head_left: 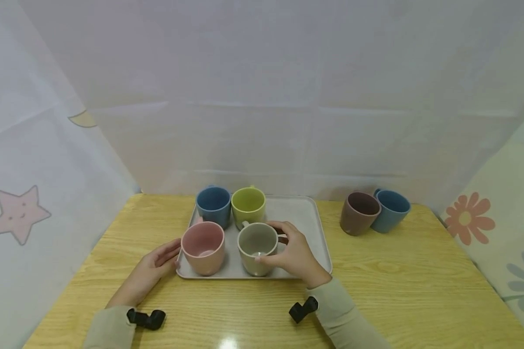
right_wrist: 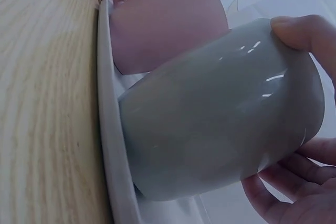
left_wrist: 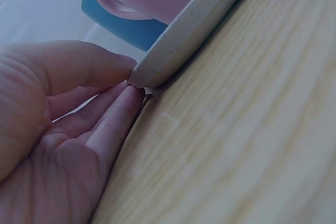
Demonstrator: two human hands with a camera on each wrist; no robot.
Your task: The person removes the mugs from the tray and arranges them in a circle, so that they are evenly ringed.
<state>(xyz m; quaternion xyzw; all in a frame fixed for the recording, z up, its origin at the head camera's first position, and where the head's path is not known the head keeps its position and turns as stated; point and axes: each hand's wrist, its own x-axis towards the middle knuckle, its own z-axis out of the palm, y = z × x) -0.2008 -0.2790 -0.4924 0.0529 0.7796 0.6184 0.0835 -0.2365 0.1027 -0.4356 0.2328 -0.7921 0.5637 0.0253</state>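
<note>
A grey mug [head_left: 256, 252] stands at the front of the pale tray [head_left: 297, 213], its mouth up. My right hand [head_left: 296, 252] grips it from the right, the thumb near the front rim and the fingers around the far side. In the right wrist view the fingers [right_wrist: 281, 192] press the mug's glossy wall, its base close over the tray. My left hand [head_left: 150, 269] pinches the tray's front left corner, thumb on top of the rim and a finger under it, as the left wrist view shows. Beside that corner sits a pink mug [head_left: 204, 249].
Behind, on the tray, a blue mug [head_left: 213, 206] and a yellow-green mug [head_left: 248, 203] stand side by side. Off the tray to the right, a brown-purple mug [head_left: 360, 213] and another blue mug [head_left: 390, 211] stand close together on the wooden table [head_left: 397, 281]. A pale cloth hangs behind.
</note>
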